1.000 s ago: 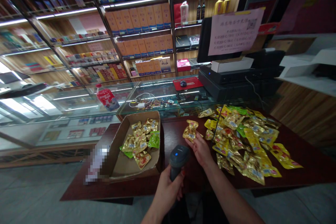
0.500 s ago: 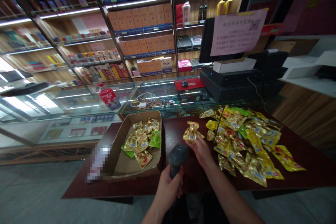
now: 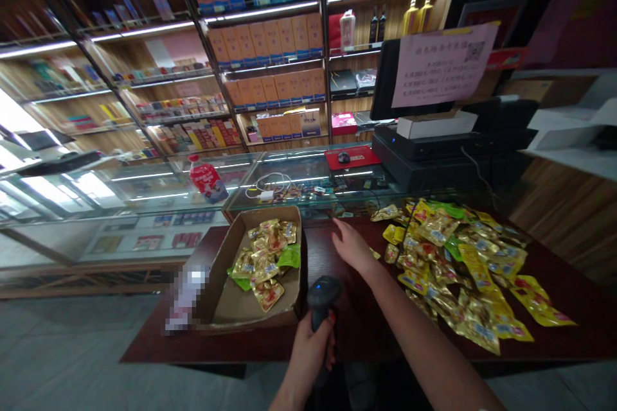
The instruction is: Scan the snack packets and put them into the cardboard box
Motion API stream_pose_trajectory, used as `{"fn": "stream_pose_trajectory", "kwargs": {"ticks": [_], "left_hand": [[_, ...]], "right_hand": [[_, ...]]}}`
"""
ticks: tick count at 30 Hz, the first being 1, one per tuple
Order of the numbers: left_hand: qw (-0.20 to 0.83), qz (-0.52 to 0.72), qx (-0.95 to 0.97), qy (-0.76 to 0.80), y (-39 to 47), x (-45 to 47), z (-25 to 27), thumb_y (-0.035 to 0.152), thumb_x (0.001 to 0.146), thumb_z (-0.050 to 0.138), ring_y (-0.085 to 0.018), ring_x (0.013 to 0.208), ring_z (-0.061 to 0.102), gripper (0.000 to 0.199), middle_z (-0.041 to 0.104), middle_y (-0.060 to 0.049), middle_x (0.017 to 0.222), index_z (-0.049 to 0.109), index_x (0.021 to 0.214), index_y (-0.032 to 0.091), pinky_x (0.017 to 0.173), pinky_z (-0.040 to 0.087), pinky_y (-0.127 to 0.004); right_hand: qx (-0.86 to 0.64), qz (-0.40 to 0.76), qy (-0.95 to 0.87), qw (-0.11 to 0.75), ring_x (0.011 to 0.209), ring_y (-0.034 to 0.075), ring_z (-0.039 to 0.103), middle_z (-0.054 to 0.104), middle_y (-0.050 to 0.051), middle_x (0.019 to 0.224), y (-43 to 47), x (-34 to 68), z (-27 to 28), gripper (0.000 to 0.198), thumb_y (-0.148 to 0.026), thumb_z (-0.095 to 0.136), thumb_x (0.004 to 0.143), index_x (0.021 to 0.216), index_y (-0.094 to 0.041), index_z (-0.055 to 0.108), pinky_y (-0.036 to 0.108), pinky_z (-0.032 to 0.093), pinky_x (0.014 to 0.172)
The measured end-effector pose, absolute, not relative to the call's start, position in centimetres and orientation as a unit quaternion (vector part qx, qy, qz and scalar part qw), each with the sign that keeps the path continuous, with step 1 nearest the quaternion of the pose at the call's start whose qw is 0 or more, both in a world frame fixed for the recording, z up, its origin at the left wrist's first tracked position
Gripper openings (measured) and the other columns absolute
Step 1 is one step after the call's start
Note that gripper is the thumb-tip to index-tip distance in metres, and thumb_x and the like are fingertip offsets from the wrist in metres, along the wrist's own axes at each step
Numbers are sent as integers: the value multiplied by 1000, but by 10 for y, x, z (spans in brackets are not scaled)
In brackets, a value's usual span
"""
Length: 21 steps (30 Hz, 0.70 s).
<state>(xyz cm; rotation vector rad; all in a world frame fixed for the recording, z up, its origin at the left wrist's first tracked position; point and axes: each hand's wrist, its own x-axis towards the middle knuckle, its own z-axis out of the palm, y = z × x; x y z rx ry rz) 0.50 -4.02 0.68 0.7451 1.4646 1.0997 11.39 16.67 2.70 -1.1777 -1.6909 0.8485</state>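
Observation:
My left hand [image 3: 312,341] is wrapped round the handle of a black barcode scanner [image 3: 324,295], whose small light glows blue. My right hand [image 3: 354,245] hovers over the dark red table between the box and the pile, fingers stretched out and nothing visible in them. To the left, an open cardboard box [image 3: 219,292] contains several gold snack packets [image 3: 264,263] and green snack packets [image 3: 289,257]. A large heap of gold and yellow snack packets [image 3: 443,263] lies to the right of my right forearm.
A glass counter [image 3: 245,186] behind the table carries a red-labelled bottle [image 3: 206,178], a white cable [image 3: 267,194] and a mouse on a red pad [image 3: 361,155]. A monitor with a pink notice [image 3: 441,70] stands at the back right. Boxed goods fill the shelves.
The gold packet has left my right hand, which has moved up and opened. Another gold packet appears among those in the box. The scanner's blue light now shows.

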Motion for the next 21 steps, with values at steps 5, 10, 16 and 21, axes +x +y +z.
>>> {"fn": "stream_pose_trajectory", "kwargs": {"ticks": [5, 10, 16, 21], "left_hand": [[551, 464, 312, 619, -39, 4, 10, 67, 67, 75, -9, 31, 46, 56, 55, 7, 50, 57, 88, 18, 29, 33, -18], [558, 462, 320, 611, -37, 10, 12, 65, 69, 75, -9, 31, 46, 54, 56, 7, 51, 58, 88, 18, 30, 33, -18], [549, 462, 336, 610, -38, 12, 20, 66, 68, 76, -9, 32, 47, 57, 55, 7, 51, 59, 92, 17, 30, 35, -18], [537, 454, 368, 609, -39, 9, 29, 67, 70, 75, -8, 33, 48, 54, 56, 7, 52, 55, 84, 19, 31, 36, -17]], "right_hand": [[-636, 93, -722, 255, 124, 40, 58, 69, 23, 123, 153, 172, -22, 58, -29, 74, 80, 135, -16, 61, 59, 38, 106], [-645, 38, -723, 244, 117, 44, 59, 69, 22, 109, 128, 174, -29, 67, -37, 77, 80, 138, -12, 57, 69, 24, 111], [-541, 235, -679, 437, 114, 25, 64, 54, 8, 125, 108, 166, -26, 79, -16, 67, 74, 148, -32, 44, 42, 47, 107], [-530, 321, -598, 509, 129, 30, 58, 57, 12, 137, 90, 166, -30, 88, -20, 70, 71, 152, -26, 38, 48, 44, 111]]}}
